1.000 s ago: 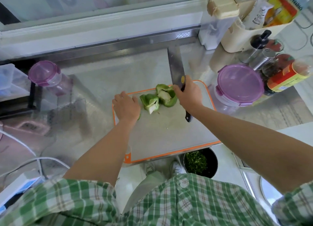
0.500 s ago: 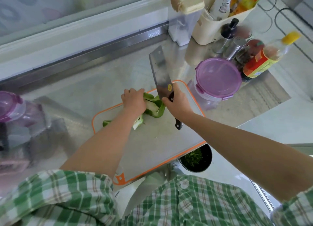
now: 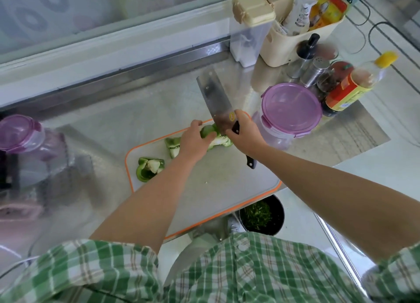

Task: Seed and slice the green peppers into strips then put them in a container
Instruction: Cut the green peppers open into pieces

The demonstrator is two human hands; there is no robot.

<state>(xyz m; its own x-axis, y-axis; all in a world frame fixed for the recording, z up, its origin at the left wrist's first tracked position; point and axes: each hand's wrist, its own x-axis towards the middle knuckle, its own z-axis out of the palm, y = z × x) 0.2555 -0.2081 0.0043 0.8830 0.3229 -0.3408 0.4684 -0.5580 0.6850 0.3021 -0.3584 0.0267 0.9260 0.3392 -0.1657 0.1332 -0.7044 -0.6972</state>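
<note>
Pinning one green pepper piece (image 3: 208, 131) at the 12 o'clock edge of the cutting board (image 3: 216, 189), my left hand (image 3: 195, 142) has its fingers curled over it, with pale core showing at 3 o'clock. I've got my right hand (image 3: 246, 135) wrapped tight round the cleaver (image 3: 216, 98) where handle meets blade. The blade angles off toward 11 o'clock, its heel right at the pepper. A second pepper chunk (image 3: 173, 144) sits just beside my left wrist, and a third pepper chunk (image 3: 148, 168) lies at 8 o'clock, cut side up.

Containers: a purple-lidded tub (image 3: 288, 108) at 2 o'clock, lid on, contents I can't make out. A second purple-lidded tub (image 3: 21, 132) stands far out at 9 o'clock, also closed. The black pot (image 3: 281, 215) at 5 o'clock, below the counter edge, holds chopped greens (image 3: 256, 215). The beige caddy (image 3: 293, 43) at 1 o'clock is stuffed with packets.
</note>
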